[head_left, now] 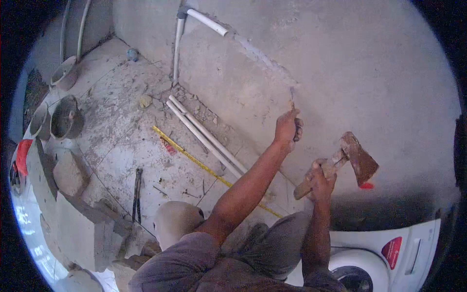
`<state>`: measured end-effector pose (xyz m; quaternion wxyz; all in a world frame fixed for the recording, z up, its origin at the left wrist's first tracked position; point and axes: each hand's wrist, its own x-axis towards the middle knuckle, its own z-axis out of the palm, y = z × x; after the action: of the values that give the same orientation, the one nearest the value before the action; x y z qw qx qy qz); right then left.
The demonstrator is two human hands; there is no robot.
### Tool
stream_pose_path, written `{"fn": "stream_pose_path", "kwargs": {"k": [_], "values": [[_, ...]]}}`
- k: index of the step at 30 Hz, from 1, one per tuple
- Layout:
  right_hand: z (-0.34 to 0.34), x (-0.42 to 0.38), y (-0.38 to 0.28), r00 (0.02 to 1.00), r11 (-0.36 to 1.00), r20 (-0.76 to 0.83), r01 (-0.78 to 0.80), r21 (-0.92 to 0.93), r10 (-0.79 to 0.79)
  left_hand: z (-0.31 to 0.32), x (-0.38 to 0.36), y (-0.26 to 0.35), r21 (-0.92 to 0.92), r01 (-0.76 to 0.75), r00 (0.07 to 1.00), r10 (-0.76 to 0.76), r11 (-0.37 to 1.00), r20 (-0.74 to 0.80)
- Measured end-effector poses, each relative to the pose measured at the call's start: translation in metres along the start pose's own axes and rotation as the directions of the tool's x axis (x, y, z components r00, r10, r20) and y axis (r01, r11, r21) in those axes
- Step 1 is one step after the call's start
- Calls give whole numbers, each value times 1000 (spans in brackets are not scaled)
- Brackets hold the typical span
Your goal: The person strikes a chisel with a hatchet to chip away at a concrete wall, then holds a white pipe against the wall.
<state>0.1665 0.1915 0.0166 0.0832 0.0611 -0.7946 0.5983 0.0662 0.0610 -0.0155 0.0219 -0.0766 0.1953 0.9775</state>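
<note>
My left hand (pixel 288 127) is closed around a slim chisel (pixel 292 95), its metal tip against the grey wall (pixel 369 63). The tip meets the lower end of a rough, pale groove (pixel 262 57) cut in the plaster. Most of the chisel's handle is hidden in my fist. My right hand (pixel 321 182) grips the wooden handle of a hatchet (pixel 361 160), lower and to the right of the chisel. The hatchet's rusty head is raised near the wall, apart from the chisel.
A white pipe (pixel 206 22) with a grey elbow runs along the wall to the groove. Two loose pipes (pixel 204 136), a yellow tape measure (pixel 192 158) and long-handled pliers (pixel 137 194) lie on the dusty floor. Buckets (pixel 66 119) and stone blocks stand left; a washing machine (pixel 408 253) is lower right.
</note>
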Motion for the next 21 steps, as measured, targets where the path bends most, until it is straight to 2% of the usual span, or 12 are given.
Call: {"fn": "stream_pose_path", "kwargs": {"k": [4, 7, 10, 13, 15, 18, 21], "values": [[-2, 2, 6, 1000, 999, -21, -22, 25, 22, 2, -4, 5, -26, 60, 997, -58, 998, 50], [5, 3, -1, 999, 993, 16, 39, 107, -41, -2, 0, 8, -9, 51, 989, -49, 999, 137], [8, 0, -2, 1000, 992, 27, -3, 128, -1, -4, 1, 11, -25, 39, 989, -35, 999, 146], [8, 1, 0, 1000, 999, -10, -14, 46, 14, -6, 1, 15, 0, 27, 989, -27, 1000, 146], [6, 4, 7, 997, 996, 57, 50, 70, -54, -7, 0, 16, -3, 27, 989, -26, 1000, 143], [8, 2, 2, 999, 1000, 32, 18, 6, -18, -7, 0, 16, -10, 24, 990, -23, 1000, 136], [7, 2, 4, 994, 996, 88, 62, 64, -68, -7, 1, 14, -16, 20, 992, -18, 1000, 125]]}}
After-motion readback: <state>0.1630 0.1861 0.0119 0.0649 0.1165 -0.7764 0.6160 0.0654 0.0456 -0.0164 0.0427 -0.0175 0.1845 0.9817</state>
